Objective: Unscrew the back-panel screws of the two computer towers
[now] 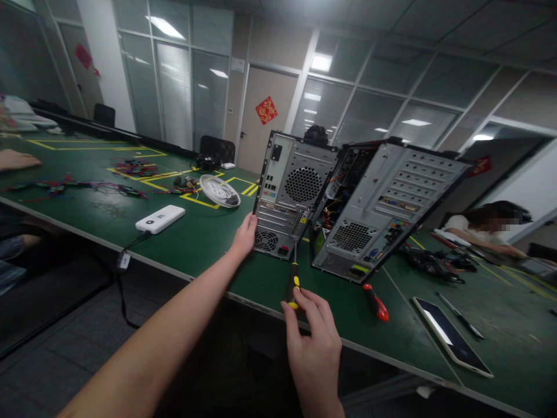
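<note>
Two computer cases stand side by side on the green table (pixel 195 235), their back panels facing me. Against the lower left edge of the left case (pixel 285 223) rests my left hand (pixel 245 235), its fingers partly hidden along the side. My right hand (pixel 314 334) pinches the end of a black and yellow screwdriver (pixel 295 281) between thumb and fingers. The screwdriver's shaft points up to the lower right edge of the left case's back. The right case (pixel 374 215) leans in the view, its left side showing wires inside.
A red screwdriver (pixel 376 303), a phone (pixel 452 337) and a pen (pixel 461 316) lie at the right. Left of the cases are a white power bank (pixel 160 219), a round white tray (pixel 220 191) and wires (pixel 134 167). A person (pixel 487 226) sits at the far right.
</note>
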Demonstrator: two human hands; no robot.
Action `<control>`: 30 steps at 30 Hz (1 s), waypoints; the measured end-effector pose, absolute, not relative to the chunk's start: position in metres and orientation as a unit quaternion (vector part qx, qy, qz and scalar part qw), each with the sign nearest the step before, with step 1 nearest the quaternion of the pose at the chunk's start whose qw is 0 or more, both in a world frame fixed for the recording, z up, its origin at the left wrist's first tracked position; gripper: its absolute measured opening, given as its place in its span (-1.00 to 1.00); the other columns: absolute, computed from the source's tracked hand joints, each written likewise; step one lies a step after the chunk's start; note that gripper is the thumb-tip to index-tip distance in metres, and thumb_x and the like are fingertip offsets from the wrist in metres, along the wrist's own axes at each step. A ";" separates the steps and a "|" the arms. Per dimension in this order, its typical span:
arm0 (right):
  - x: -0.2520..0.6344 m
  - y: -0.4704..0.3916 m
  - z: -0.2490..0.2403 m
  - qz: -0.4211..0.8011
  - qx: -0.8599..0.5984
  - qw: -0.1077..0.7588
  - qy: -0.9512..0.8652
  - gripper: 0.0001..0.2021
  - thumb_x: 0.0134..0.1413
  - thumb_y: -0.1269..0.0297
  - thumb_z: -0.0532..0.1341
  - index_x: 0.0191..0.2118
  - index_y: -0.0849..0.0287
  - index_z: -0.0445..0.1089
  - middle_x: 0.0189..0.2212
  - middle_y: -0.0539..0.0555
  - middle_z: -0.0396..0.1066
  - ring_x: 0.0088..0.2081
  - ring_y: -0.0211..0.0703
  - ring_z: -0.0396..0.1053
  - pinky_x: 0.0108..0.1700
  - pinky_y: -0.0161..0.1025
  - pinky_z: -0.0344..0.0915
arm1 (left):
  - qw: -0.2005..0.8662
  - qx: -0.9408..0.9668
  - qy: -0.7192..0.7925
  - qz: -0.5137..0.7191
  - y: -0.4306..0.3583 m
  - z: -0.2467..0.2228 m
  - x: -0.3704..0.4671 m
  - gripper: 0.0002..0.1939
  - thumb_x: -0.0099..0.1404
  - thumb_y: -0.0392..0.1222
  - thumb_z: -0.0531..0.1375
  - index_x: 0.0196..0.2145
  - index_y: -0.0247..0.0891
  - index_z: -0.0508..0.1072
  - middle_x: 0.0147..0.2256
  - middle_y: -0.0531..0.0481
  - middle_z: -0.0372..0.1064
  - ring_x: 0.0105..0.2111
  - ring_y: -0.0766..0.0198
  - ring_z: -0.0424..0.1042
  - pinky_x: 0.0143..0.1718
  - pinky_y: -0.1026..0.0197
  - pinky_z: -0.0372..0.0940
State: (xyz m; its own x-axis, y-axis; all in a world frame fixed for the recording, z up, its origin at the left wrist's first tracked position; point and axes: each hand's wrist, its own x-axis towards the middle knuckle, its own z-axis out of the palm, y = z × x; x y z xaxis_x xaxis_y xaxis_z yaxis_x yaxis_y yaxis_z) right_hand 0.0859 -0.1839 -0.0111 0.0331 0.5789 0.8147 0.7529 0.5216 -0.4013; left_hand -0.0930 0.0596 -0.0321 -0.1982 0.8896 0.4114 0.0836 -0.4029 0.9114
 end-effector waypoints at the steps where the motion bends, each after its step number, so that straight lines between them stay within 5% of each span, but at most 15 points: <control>1: 0.086 -0.184 -0.011 -0.081 -0.483 0.533 -0.690 -0.79 0.34 0.40 0.31 0.04 0.17 0.57 -0.07 0.19 0.53 -0.05 -0.04 0.59 0.01 -0.12 0.57 | 0.316 0.549 0.445 0.633 0.059 -0.032 -0.093 -0.30 0.51 0.37 -0.07 0.21 -0.20 0.47 0.20 -0.20 0.51 0.23 -0.01 0.45 0.34 -0.02 0.23; 30: 0.084 -0.184 -0.012 -0.027 -0.507 0.545 -0.668 -0.84 0.37 0.31 0.30 -0.01 0.16 0.55 -0.07 0.19 0.51 -0.05 -0.03 0.56 -0.02 -0.10 0.55 | 0.318 0.548 0.439 0.637 0.059 -0.032 -0.093 -0.33 0.51 0.35 -0.06 0.21 -0.18 0.47 0.15 -0.18 0.54 0.21 -0.02 0.46 0.35 -0.02 0.21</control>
